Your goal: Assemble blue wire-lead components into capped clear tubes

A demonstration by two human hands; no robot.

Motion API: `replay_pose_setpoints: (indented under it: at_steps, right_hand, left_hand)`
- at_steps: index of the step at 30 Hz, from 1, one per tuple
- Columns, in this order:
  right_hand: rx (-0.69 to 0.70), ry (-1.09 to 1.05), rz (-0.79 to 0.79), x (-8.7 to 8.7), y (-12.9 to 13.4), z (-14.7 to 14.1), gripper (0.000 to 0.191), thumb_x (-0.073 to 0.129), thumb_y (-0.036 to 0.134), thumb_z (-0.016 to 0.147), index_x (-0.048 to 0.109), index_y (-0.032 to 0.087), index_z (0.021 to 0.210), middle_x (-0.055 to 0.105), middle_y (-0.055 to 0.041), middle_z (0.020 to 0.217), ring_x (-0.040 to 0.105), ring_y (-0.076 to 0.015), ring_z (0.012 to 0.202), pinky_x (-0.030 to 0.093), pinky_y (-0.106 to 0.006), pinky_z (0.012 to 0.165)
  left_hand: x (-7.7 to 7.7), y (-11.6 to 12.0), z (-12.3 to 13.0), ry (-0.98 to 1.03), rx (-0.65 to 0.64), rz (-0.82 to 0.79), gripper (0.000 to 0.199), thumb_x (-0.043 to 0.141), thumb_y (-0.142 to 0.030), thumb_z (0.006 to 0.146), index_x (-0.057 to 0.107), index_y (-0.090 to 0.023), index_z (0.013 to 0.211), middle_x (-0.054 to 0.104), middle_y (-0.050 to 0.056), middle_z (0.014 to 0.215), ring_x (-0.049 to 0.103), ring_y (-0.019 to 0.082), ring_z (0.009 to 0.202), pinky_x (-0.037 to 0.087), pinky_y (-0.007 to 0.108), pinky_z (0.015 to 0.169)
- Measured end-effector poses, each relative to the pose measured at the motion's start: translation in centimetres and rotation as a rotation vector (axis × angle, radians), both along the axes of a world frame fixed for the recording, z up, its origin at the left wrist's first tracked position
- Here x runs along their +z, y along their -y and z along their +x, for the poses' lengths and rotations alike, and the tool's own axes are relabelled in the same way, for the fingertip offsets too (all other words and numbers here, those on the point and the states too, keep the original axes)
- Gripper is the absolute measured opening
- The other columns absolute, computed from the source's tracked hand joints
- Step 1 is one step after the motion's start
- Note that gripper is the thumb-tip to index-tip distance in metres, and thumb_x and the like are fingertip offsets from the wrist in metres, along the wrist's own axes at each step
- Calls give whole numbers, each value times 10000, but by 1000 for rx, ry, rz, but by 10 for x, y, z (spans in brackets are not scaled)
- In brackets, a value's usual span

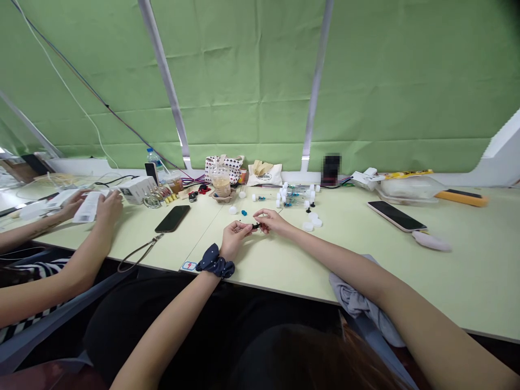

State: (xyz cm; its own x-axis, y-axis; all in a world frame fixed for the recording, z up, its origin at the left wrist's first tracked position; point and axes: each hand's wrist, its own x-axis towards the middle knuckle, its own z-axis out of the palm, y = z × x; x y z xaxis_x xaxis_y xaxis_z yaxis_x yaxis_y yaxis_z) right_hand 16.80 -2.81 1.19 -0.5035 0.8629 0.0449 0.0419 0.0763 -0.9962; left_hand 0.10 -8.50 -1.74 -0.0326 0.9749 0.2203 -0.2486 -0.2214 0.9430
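Observation:
Over the front of the cream table (284, 260), my left hand (234, 236) pinches a small black part (255, 226). From the right, my right hand (270, 221) closes its fingers on the other end of that part. It is too small to name its kind. Just beyond the hands lie a small teal piece (244, 213) and a white round cap (233, 209). Clear tubes with white ends and blue bits (296, 195) lie in a group behind my right hand. Several white discs (312, 222) rest to its right. A dark scrunchie (214, 262) circles my left wrist.
A phone (173, 218) with a strap lies left, another phone (396, 215) right. Behind stand a drink cup (221, 187), a patterned bag (233, 167) and a clear plastic container (410, 188). At far left, a co-worker's hands hold a white box (88, 207).

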Motion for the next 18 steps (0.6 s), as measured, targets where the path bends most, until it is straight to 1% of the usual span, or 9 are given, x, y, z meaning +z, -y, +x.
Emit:
replay_pose_setpoints:
  at_steps: [2,7,9,11,16,18]
  right_hand:
    - [2,-3,2,0,1,0,242,604,350,812,545,174,967,556,54,463,468,-75,353,365,-168,371]
    - [100,-16,31,3,6,2,299,612,353,799,528,178,1026,556,61,452,449,-75,347,325,-158,361]
    - [118,-14,35,3,6,3,306,611,352,799,521,180,1037,554,63,448,441,-74,342,319,-158,359]
    - [105,-9,23,2,5,2,289,597,350,810,523,180,1032,559,59,455,447,-76,345,330,-161,362]
    - [-18,-20,6,-2,-2,0,254,631,341,787,552,170,957,553,55,480,470,-73,363,376,-175,379]
    - [-23,-24,6,-3,-4,1,266,642,346,777,557,168,956,548,58,478,468,-71,363,370,-173,374]
  left_hand:
    - [-1,0,0,-4,0,1,348,808,-357,606,559,-147,727,694,67,793,690,225,805,499,349,777]
    - [-2,-1,-2,20,39,-9,349,802,-358,616,548,-146,730,699,74,819,689,225,827,494,350,793]
    - [-1,-1,-2,25,44,-13,356,806,-362,608,550,-146,729,700,78,822,689,229,832,493,354,794]
    - [0,0,-1,23,38,-10,357,810,-363,600,556,-147,726,699,77,816,689,231,827,493,356,790]
    - [2,1,1,-10,2,-4,352,813,-360,596,562,-147,721,696,69,787,690,230,805,494,351,776]
    - [1,1,0,-1,19,-14,358,813,-361,596,552,-146,716,700,72,806,692,226,802,492,345,774]
